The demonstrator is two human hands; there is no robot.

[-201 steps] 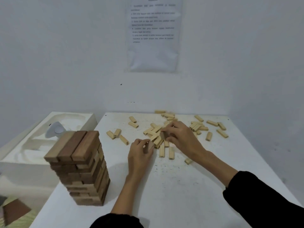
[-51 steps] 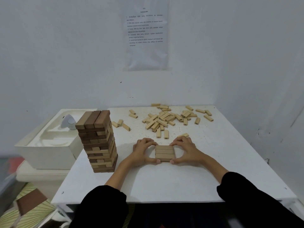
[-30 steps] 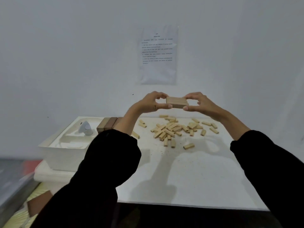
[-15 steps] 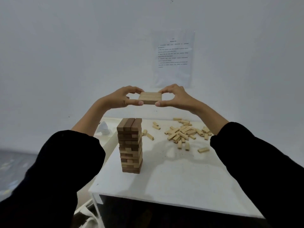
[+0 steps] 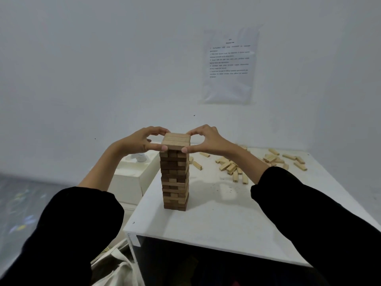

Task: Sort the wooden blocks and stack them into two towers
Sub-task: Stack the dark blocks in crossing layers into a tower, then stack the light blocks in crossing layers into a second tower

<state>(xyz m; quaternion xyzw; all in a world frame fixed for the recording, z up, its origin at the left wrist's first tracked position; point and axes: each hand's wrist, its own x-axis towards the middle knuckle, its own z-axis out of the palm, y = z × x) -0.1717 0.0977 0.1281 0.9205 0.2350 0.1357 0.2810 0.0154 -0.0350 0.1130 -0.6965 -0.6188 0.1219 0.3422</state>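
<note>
Tall upright tower of stacked dark-brown and pale wooden blocks (image 5: 175, 180), standing near the front left of the white surface (image 5: 216, 223). Flat layer of three pale wooden blocks (image 5: 176, 140) level at its top, pinched at either end by left hand (image 5: 140, 141) and right hand (image 5: 208, 141). Loose pale wooden blocks (image 5: 231, 167) scattered flat farther back, well apart from the tower.

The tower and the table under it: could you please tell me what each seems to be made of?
Tower: wood, matte and apparently unvarnished; tan and darker brown layers with no shine. Table: a white board, probably painted or laminated; smooth top with dark scuffs. Its core does not show.
</note>
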